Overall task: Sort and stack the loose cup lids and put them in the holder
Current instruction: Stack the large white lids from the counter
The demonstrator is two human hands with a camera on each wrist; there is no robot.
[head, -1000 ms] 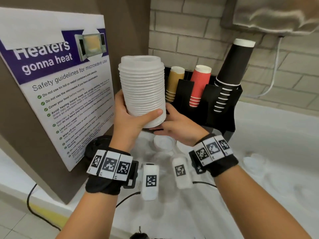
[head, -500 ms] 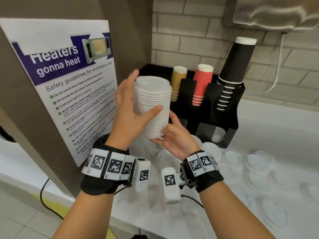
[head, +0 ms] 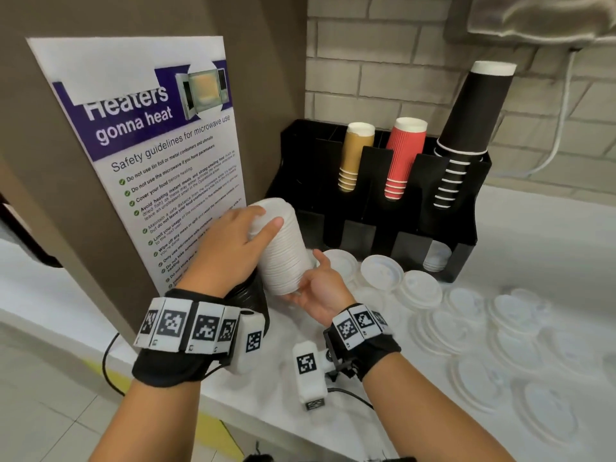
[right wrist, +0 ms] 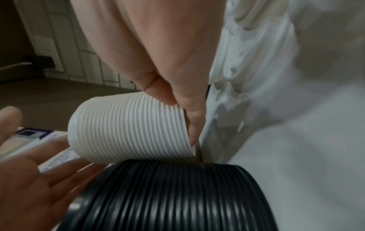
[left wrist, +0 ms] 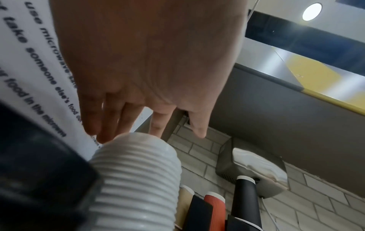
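Observation:
A tall stack of white lids [head: 286, 251] hangs tilted just above the counter, its top leaning left toward the poster. My right hand [head: 316, 288] grips its lower end, thumb up the side and fingers under the rim [right wrist: 177, 101]. With straight fingers, my left hand [head: 253, 225] lies over the stack's upper end [left wrist: 136, 179], thumb along its side. A stack of black lids [head: 255, 296] stands right beneath, touching the white stack [right wrist: 128, 128]. The black holder [head: 366, 235] stands behind; a few white lids [head: 436, 258] sit in its lower right slot.
Several loose white lids [head: 383, 271] lie scattered over the white counter [head: 533, 235], right of my hands. Brown, red and black cup stacks [head: 400, 158] stick up out of the holder. A panel with a poster [head: 160, 168] closes off the left side.
The white stack has come down from the height of the holder's top to just above the counter and tilted left. My left hand went from gripping its side to lying flat on its top.

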